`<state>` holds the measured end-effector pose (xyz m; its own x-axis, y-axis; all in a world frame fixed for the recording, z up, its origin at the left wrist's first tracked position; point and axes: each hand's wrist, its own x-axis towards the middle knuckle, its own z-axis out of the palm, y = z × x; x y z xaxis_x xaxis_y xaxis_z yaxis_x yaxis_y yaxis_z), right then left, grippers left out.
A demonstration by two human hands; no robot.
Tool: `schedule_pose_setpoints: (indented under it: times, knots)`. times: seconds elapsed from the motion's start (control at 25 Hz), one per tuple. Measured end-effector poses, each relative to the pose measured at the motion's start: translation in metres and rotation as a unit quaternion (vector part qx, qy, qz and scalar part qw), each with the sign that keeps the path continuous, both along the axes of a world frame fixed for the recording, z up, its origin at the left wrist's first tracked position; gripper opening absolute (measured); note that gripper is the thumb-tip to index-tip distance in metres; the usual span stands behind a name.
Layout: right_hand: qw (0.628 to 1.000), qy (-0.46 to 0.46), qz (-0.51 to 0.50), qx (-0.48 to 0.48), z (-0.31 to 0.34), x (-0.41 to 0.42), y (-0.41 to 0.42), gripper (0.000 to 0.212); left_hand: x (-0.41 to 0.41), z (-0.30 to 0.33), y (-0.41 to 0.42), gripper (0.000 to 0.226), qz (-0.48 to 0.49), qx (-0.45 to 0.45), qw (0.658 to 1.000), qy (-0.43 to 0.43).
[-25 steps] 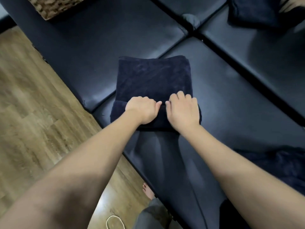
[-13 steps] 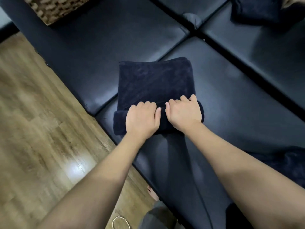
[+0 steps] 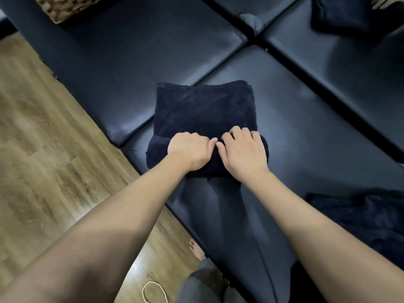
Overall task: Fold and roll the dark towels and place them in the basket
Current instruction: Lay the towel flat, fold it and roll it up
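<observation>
A folded dark navy towel (image 3: 203, 108) lies on the black padded bench (image 3: 306, 132), its near end wound into a roll. My left hand (image 3: 189, 149) and my right hand (image 3: 242, 150) sit side by side on that roll, fingers curled over its far side and gripping it. The flat part of the towel stretches away from the hands. A corner of the woven basket (image 3: 65, 7) shows at the top left edge, on the bench.
A loose dark towel (image 3: 360, 219) lies crumpled at the right on the bench. Another dark folded piece (image 3: 341, 14) sits at the top right, with someone's fingers (image 3: 387, 2) at the frame edge. Wooden floor (image 3: 43, 138) runs along the left; my bare foot (image 3: 196, 250) and a white cord (image 3: 153, 291) are below.
The roll has grown a little thicker and moved slightly away from me as both hands turned it forward. The flat part of the towel is shorter. The camera shifted slightly.
</observation>
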<state>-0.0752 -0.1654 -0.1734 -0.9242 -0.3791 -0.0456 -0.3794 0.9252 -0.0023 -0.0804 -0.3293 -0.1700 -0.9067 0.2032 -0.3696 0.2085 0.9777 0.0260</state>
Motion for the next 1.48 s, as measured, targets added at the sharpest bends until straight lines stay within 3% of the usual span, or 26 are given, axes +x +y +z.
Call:
schedule_pose_setpoints:
  times: [0.12,0.24,0.32,0.52,0.76,1.0,1.16,1.36,1.48]
  knots:
    - [0.998,0.064,-0.005,-0.016,-0.012,0.023,0.011,0.041,-0.01,0.001,0.002,0.065,0.037,0.027,0.993,-0.108]
    - [0.996,0.084,-0.007,-0.022,-0.015,0.016,0.009,0.04,-0.007,0.001,0.002,0.064,0.056,0.05,0.99,-0.118]
    - [0.997,0.072,0.004,-0.007,-0.011,0.003,0.003,0.043,0.0,0.003,0.001,0.061,0.077,0.063,0.991,-0.088]
    - [0.998,-0.003,0.021,0.064,0.0,-0.017,-0.009,0.045,0.043,-0.002,0.001,0.041,0.039,0.02,0.992,0.118]
    - [0.981,-0.176,0.001,0.083,0.018,-0.047,-0.017,0.048,0.029,-0.004,0.002,0.049,0.033,-0.008,0.993,0.115]
    - [0.995,0.064,-0.064,-0.033,-0.009,0.016,0.003,0.046,-0.023,-0.004,-0.007,0.059,-0.005,0.033,0.999,0.003]
    - [0.995,0.091,-0.047,-0.019,-0.018,0.0,0.002,0.046,-0.04,0.001,-0.011,0.064,0.041,0.07,0.995,-0.059]
    - [0.998,0.052,-0.042,0.006,-0.008,-0.035,-0.009,0.048,0.007,0.001,-0.007,0.056,0.092,0.048,0.989,0.106]
    - [0.998,0.025,-0.049,0.018,-0.005,-0.042,-0.013,0.049,0.035,-0.012,-0.011,0.055,0.094,0.037,0.984,0.15]
